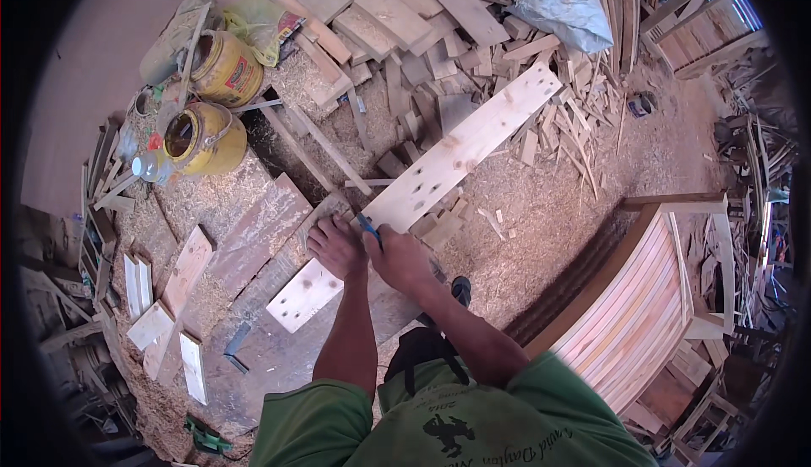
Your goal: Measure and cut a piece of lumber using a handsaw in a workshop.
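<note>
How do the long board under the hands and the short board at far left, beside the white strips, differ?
Length: the long board is far longer than the short board.
Contact: the left hand is on the long board; no hand touches the short board.
Angle: in view, the short board lies steeper than the long board.
Shared: both are flat, pale wood.

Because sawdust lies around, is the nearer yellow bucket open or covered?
Open: the nearer yellow bucket has no lid on its mouth, and its dark inside shows.
</note>
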The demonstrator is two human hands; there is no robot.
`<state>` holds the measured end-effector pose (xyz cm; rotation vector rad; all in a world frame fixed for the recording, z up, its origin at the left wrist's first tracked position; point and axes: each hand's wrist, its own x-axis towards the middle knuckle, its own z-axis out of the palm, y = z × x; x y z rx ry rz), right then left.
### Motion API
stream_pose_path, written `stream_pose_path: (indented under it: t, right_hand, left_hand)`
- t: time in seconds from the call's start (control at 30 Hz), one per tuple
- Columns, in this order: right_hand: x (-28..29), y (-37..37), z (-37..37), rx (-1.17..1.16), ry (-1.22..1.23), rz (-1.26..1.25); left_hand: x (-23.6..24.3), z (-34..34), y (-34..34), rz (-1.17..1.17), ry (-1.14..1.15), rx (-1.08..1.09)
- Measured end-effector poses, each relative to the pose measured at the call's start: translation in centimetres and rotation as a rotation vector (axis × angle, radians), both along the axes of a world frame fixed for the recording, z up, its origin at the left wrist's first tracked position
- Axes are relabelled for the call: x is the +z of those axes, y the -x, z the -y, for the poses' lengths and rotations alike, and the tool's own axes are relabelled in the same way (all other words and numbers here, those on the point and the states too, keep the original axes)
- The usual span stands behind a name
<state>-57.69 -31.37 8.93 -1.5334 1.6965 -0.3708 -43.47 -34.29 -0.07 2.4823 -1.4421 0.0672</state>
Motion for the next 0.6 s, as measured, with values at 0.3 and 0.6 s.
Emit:
stream_pose_path:
  t: [0.3,0.6]
  right_hand:
    - [11.0,10.2,-14.3,-0.048,-0.114,0.055]
    - [5.8,3.6,-3.8,-0.037,-0.028,0.087]
  left_hand:
    - [-0.5,-0.1,0.1,0.016,0.079,-0.024]
    - [-0.1,0.1,0.0,0.056,0.036,-0.036]
